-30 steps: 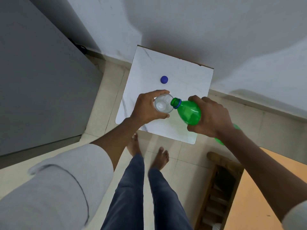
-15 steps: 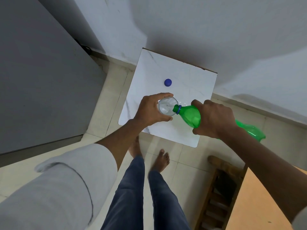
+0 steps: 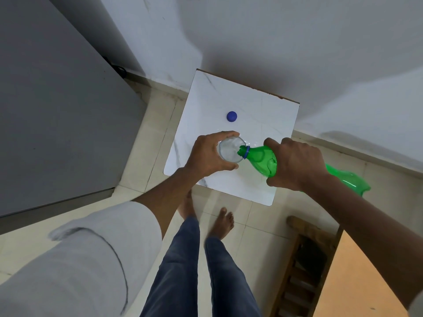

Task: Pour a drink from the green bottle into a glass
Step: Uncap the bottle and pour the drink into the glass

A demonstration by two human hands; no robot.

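My left hand [image 3: 207,155] grips a clear glass [image 3: 229,149] over the small white marble-look table [image 3: 263,115]. My right hand [image 3: 297,163] holds the green plastic bottle [image 3: 262,157] around its middle, tipped nearly level. The bottle's open mouth, with a blue ring at the neck, sits over the glass's rim. Its base [image 3: 350,181] sticks out to the right behind my wrist. The blue cap [image 3: 231,116] lies on the table beyond the glass.
A large grey cabinet [image 3: 57,110] stands at the left. White walls close the corner behind the table. A wooden rack [image 3: 302,266] and an orange tabletop [image 3: 357,282] are at the lower right. My bare feet stand on the tiled floor [image 3: 148,161] near the table's front edge.
The bottle has tipped further toward level and its mouth has moved over the glass's rim. Its base now shows to the right of my wrist. Both hands keep their grips.
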